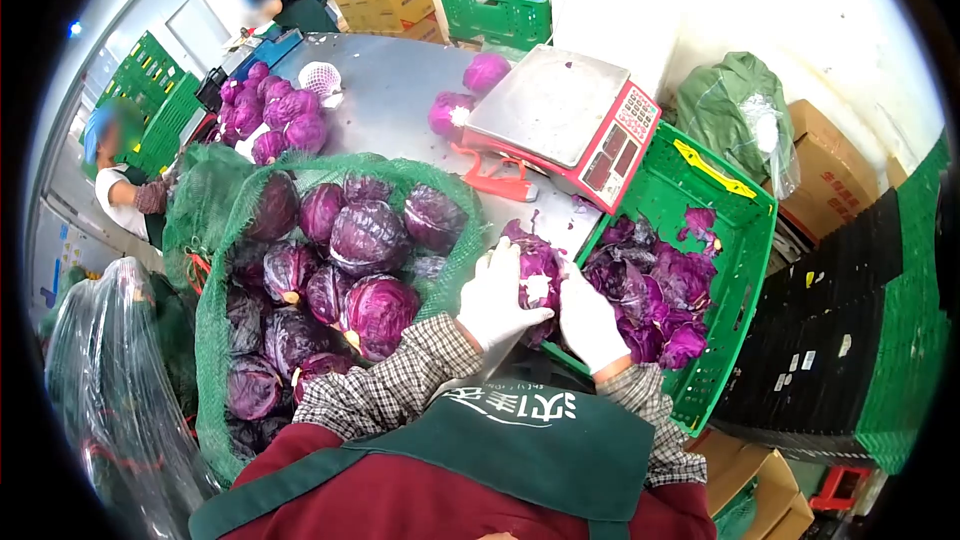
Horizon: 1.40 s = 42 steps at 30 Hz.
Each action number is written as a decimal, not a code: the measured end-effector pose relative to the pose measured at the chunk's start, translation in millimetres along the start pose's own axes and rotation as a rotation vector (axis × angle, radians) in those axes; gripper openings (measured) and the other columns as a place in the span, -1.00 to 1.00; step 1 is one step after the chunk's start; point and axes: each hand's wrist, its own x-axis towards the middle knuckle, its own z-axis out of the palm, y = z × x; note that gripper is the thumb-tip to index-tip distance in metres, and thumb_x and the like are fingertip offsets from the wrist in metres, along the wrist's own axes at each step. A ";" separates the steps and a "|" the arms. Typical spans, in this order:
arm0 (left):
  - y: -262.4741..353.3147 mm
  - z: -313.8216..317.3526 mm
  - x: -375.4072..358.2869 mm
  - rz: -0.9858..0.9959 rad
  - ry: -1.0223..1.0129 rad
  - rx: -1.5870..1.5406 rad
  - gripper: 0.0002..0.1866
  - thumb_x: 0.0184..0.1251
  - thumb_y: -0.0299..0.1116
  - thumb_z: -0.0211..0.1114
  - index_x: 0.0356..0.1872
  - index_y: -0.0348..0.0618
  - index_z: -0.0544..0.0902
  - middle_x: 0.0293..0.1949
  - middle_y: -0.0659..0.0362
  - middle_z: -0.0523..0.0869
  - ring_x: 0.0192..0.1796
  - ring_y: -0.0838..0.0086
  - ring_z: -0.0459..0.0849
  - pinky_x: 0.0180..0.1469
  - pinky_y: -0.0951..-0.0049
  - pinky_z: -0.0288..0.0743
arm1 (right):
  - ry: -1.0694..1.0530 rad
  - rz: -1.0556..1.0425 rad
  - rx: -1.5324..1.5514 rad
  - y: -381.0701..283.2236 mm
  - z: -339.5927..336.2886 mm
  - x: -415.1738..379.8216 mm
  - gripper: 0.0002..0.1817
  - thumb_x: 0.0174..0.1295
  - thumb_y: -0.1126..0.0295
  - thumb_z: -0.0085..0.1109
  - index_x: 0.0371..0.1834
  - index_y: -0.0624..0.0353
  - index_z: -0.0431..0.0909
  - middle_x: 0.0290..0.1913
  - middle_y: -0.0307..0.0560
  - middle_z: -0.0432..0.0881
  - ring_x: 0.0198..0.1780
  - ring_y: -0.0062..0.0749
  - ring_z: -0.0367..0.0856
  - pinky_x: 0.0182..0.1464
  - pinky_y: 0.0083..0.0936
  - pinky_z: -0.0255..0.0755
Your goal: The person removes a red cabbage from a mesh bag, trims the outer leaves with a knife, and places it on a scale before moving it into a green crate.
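Note:
Both my hands wear white gloves and meet around one purple cabbage point(538, 275) at the table's near edge. My left hand point(497, 298) wraps its left side, with the thumb across the front. On the right side, my right hand point(588, 320) presses against it, its fingertips near the pale cut stem. Just right of my hands, a green crate point(740, 275) holds torn purple leaves point(655, 285). To the left, a green net bag point(215, 340) is full of purple cabbages point(370, 237).
A red scale point(560, 105) stands on the metal table point(385, 90), beside an orange-handled tool point(498, 180) and two cabbages point(487, 72). More cabbages point(290, 110) lie at the back left. Two people work beyond. Stacked black crates point(820, 340) stand at the right.

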 end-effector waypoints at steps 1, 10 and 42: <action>-0.9 3.2 -4.1 0.022 0.030 -0.002 0.16 -0.18 0.19 0.53 0.39 -0.38 0.23 0.36 -0.27 0.29 0.39 -0.10 0.29 0.41 0.11 0.24 | -0.006 0.024 -0.024 5.2 -3.2 -1.0 -0.52 0.48 0.31 -0.25 0.40 0.26 0.29 0.28 0.18 0.48 0.00 -0.09 0.65 0.04 -0.34 0.53; -4.6 10.1 -19.8 0.039 0.110 -0.013 0.15 -0.14 0.16 0.54 0.38 -0.41 0.22 0.37 -0.30 0.27 0.40 -0.11 0.26 0.42 0.10 0.22 | 0.141 0.159 0.206 -8.5 7.8 7.5 -0.59 0.42 0.27 0.02 0.19 0.35 0.44 -0.03 0.30 0.64 -0.01 0.06 0.67 0.02 -0.27 0.53; -53.5 -11.3 -6.3 -0.024 -0.280 -0.879 -0.17 -0.10 -0.34 0.63 0.26 -0.27 0.41 0.09 0.13 0.60 0.12 0.47 0.55 0.27 0.37 0.42 | -0.203 0.117 0.548 -30.2 -3.4 0.2 -0.15 0.08 0.35 0.46 0.43 0.32 0.22 0.31 0.13 0.46 0.27 -0.31 0.48 0.28 -0.41 0.39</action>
